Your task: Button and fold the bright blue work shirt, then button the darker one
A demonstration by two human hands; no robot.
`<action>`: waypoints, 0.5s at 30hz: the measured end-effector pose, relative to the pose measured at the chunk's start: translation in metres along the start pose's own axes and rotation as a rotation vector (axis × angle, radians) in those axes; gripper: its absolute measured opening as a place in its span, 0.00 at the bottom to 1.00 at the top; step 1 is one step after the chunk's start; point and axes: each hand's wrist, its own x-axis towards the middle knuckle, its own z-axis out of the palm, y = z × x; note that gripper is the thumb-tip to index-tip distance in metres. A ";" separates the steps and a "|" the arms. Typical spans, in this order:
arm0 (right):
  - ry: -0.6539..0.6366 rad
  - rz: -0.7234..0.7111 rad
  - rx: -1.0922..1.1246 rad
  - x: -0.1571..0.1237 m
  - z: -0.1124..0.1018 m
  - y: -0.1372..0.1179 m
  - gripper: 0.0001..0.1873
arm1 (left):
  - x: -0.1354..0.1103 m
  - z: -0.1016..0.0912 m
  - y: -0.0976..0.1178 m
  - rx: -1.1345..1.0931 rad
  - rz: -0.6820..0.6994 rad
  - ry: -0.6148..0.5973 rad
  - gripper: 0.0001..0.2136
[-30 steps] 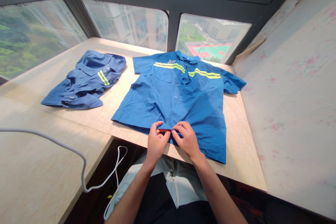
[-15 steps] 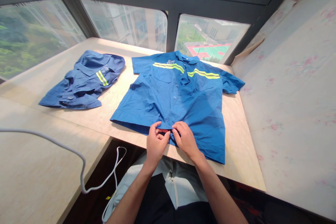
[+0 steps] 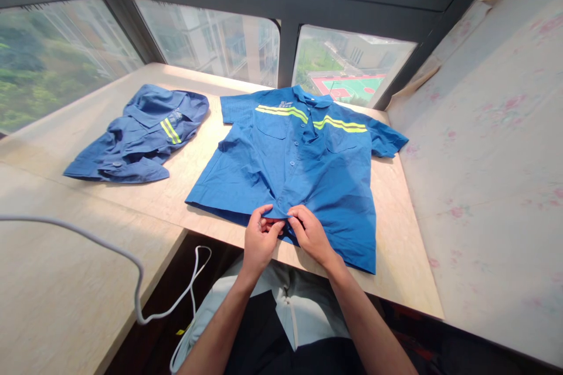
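A blue short-sleeved work shirt point(image 3: 334, 181) lies spread front side up, its collar toward the window. Yellow reflective stripes cross its chest, and several buttons show down the front placket. At the middle of the bottom hem, my left hand point(image 3: 263, 237) grips the cloth with bent fingers, some of them under the lifted edge. Close beside it, my right hand point(image 3: 310, 234) pinches the same hem between thumb and fingers. The cloth bunches slightly between the hands. Whatever lies between the fingertips under the hem is hidden.
A second blue garment point(image 3: 141, 135) with yellow stripes lies crumpled to the left on the pale ledge point(image 3: 193, 85). A white cable point(image 3: 101, 246) loops over the left counter and hangs off its edge. Windows stand behind, and a flower-papered wall point(image 3: 492, 158) bounds the right side.
The hem edge between my hands has shifted slightly, and the fingers have moved a little. Both hands keep their grip on the shirt, which otherwise lies the same.
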 end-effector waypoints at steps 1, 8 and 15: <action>0.005 0.007 0.017 0.000 0.000 0.000 0.12 | 0.000 0.000 0.000 -0.008 -0.006 -0.005 0.25; 0.030 0.033 0.119 0.000 -0.001 -0.001 0.10 | 0.001 -0.001 0.003 -0.025 -0.048 -0.021 0.25; 0.092 0.029 0.160 0.000 -0.001 -0.002 0.08 | 0.001 -0.002 0.010 -0.055 -0.070 -0.052 0.27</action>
